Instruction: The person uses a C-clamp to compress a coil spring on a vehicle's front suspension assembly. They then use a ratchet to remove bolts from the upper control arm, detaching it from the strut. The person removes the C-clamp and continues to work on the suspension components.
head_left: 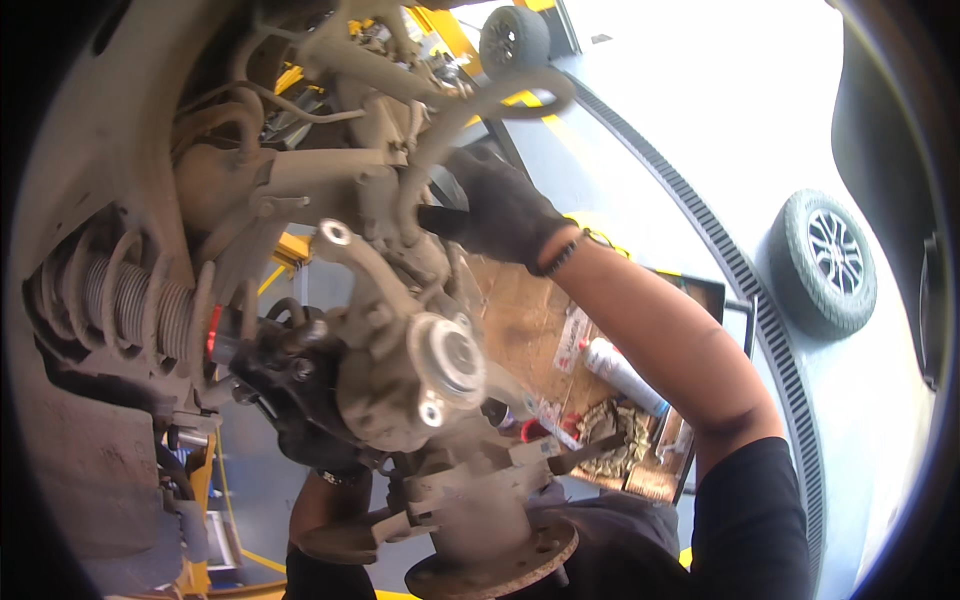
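A: Where are the hands?

B: The right hand (500, 212), in a dark glove, is up at the far side of the dusty wheel knuckle (400, 370), its fingers curled shut around a dark tool handle (440, 218) just beside a bent hose (470, 105).

A: And the left hand?

B: The left hand (290, 385), also gloved, is low on the left, pressed against the near side of the knuckle. It sits between the knuckle and the coil spring (130, 300); I cannot tell whether its fingers grip anything, since the metal hides them.

A: What else is around?

B: A rusty hub flange (500, 565) lies nearest, below the knuckle. To the right, a tray (715, 295) holds a white spray can (620, 372) and rags. Further right a wheel (828, 262) lies on the floor, another wheel (513, 40) at the far top.
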Tool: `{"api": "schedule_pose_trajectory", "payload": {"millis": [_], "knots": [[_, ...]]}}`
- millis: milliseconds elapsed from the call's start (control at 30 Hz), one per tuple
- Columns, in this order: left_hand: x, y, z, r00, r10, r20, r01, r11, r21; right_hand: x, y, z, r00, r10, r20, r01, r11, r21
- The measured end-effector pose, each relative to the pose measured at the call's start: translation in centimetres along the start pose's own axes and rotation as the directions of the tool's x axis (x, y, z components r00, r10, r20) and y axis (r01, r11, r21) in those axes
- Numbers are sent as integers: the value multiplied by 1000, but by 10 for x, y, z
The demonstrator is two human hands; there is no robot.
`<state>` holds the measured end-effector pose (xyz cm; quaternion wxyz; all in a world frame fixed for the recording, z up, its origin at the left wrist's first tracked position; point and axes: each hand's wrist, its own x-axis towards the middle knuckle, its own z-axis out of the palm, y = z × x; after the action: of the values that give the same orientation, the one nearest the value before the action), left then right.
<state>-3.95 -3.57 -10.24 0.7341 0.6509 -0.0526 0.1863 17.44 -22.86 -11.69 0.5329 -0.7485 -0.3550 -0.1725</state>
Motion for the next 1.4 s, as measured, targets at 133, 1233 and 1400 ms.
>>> {"api": "schedule_pose_trajectory", "payload": {"millis": [133, 1233, 1400], "knots": [[4, -3, 5, 999, -16, 30, 18, 998, -64, 74, 32, 12, 876, -133, 464, -107, 884, 455], [-1, 9, 15, 955, 257, 151, -171, 887, -428, -35, -218, -43, 861, -299, 413, 502, 636, -586], [1, -4, 34, 945, 250, 210, -134, 884, -447, -40, -230, -55, 882, -184, 433, 422, 717, -554]]}}
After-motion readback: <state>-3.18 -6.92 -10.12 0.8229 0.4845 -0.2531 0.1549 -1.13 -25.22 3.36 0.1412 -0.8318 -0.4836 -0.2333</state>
